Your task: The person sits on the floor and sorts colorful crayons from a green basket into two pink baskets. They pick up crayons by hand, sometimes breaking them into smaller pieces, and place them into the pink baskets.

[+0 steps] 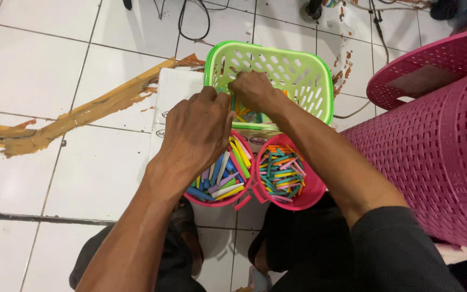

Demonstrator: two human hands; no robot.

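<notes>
Your right hand (pixel 252 89) is down inside the green basket (pixel 304 73), fingers curled in toward the colored sticks (pixel 244 114) lying at the bottom, just under your fingertips. From this angle the knuckles hide the tips, so I cannot tell whether you are pinching a stick or only touching the pile. Your left hand (pixel 198 132) sits right beside it, fingers bent and bunched at the basket's near rim, and again the tips are hidden, so I cannot tell if anything is in them.

Below your left palm is a pink round tub (pixel 220 184) full of sticks in blue, yellow, white and purple, and just to the right of it, touching, a second pink tub (pixel 285 176) with orange, green and pink ones.

These sticks look thin, stiff and very light, probably smooth, so they will likely slide over each other and slip out of a loose hold. A pinch across the middle of one stick, thumb against forefinger, looks like the surest grip; grabbed by an end, it would likely pivot.

A white sheet (pixel 177 92) lies under the basket beyond your left fingers, and a big pink woven basket (pixel 433 151) stands off past your right forearm.
</notes>
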